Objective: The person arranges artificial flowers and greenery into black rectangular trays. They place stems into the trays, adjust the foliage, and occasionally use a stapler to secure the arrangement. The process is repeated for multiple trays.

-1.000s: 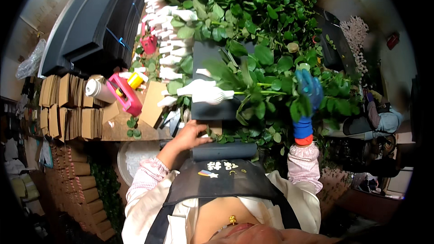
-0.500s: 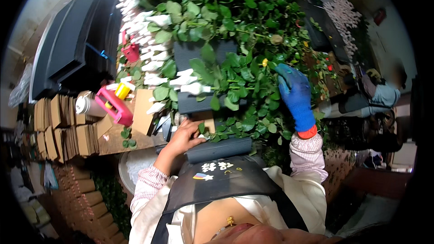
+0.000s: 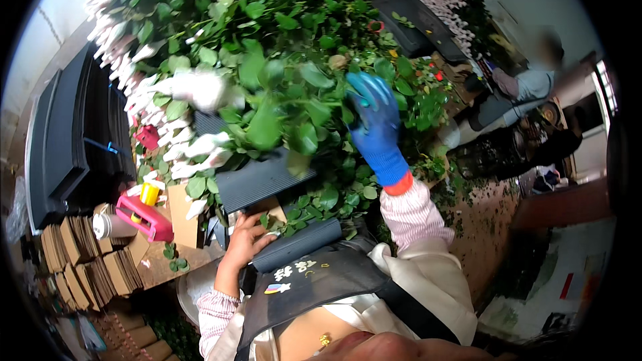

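Observation:
My right hand, in a blue glove, is closed on leafy green stems; their white netted heads are blurred to the left. My bare left hand has bent fingers apart at the work edge, beside a small cardboard piece, between a dark ridged sheet and a ridged padded strip. More stems with white-covered heads are piled behind, heads to the left.
On the left stand stacked black sheets, folded cardboard, a pink tool, a yellow object and a white cup. At the right a seated person is near another bench with bundled white heads.
The view has swung, shifting the bench leftward and tilting it. The stems at my right hand have moved and their heads blur. My left hand stays at the work edge.

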`<control>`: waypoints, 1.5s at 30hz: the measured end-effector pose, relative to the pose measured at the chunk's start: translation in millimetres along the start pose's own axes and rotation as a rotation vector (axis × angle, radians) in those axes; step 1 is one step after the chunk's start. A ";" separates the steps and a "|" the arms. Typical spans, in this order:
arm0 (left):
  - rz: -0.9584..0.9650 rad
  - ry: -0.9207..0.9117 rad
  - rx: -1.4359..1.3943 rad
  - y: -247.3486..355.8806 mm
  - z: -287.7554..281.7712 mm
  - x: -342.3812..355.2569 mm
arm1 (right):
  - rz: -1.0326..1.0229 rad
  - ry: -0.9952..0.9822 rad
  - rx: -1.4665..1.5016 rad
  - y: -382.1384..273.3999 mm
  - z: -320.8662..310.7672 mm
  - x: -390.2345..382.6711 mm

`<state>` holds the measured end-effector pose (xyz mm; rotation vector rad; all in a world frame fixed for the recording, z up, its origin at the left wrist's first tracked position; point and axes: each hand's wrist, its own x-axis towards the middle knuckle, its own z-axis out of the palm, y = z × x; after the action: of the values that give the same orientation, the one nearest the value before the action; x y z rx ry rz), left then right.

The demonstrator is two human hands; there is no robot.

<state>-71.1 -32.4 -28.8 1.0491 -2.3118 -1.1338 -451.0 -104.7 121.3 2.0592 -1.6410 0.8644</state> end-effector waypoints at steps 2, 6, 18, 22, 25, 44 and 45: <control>-0.007 0.005 0.024 1.4 0.9 -6.1 | 0.013 -0.016 0.113 18.5 21.3 10.8; 0.008 0.037 -0.006 3.6 1.4 -2.7 | -0.123 0.175 0.179 6.3 -15.0 36.9; -0.131 -0.011 0.051 -6.9 -2.2 -12.7 | -0.347 -0.338 0.206 -60.1 -51.0 -38.4; -0.141 0.222 -0.333 -11.0 17.3 -14.2 | -0.163 -0.913 -0.042 -36.8 4.1 -97.7; -0.275 0.176 -0.498 -13.2 24.8 -12.3 | -0.101 -1.102 -0.091 -11.8 45.9 -137.5; -0.170 0.203 -0.068 10.8 1.4 3.1 | -0.022 0.065 -0.015 1.3 -28.4 8.8; -0.281 0.204 -0.134 16.5 4.5 3.3 | -0.088 -0.051 0.021 -1.9 -38.1 0.2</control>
<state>-83.5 -25.9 -18.5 1.3976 -1.9473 -1.2015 -458.0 -80.5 149.9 2.1667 -1.5598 0.8095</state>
